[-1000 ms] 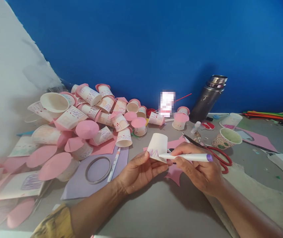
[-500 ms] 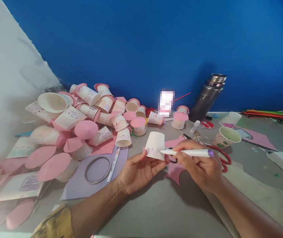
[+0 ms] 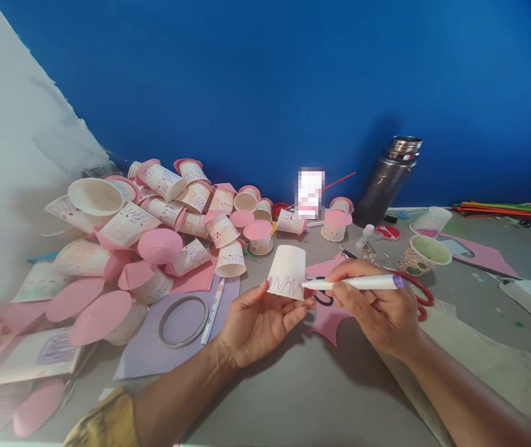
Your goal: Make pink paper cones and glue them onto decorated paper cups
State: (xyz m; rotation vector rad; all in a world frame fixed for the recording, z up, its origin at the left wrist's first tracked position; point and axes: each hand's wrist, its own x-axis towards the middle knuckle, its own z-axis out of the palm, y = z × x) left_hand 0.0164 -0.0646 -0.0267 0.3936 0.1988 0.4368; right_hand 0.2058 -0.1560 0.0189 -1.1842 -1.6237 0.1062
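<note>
A white paper cup point(image 3: 287, 264), upside down with its rim lowest, is gripped near the rim by my left hand point(image 3: 258, 320). A purple zigzag line runs round its lower part. My right hand point(image 3: 379, 310) pinches a white marker point(image 3: 358, 283) with a purple end, held nearly level. Its tip is at the cup's right side, by the end of the zigzag. Behind my right hand lie pink paper scraps point(image 3: 330, 323) and red-handled scissors point(image 3: 423, 298), partly covered by the hand.
To the left are piled decorated cups with pink paper tops point(image 3: 160, 245). A tape roll point(image 3: 184, 321) and another marker point(image 3: 213, 312) lie on purple paper point(image 3: 141, 354). Further back stand a dark flask point(image 3: 389, 180) and a patterned cup point(image 3: 423, 254). A pale cloth point(image 3: 474, 366) lies right.
The cup has shifted and turned slightly left in my left hand, and the purple zigzag shows a bit further round. The marker stays against its right side.
</note>
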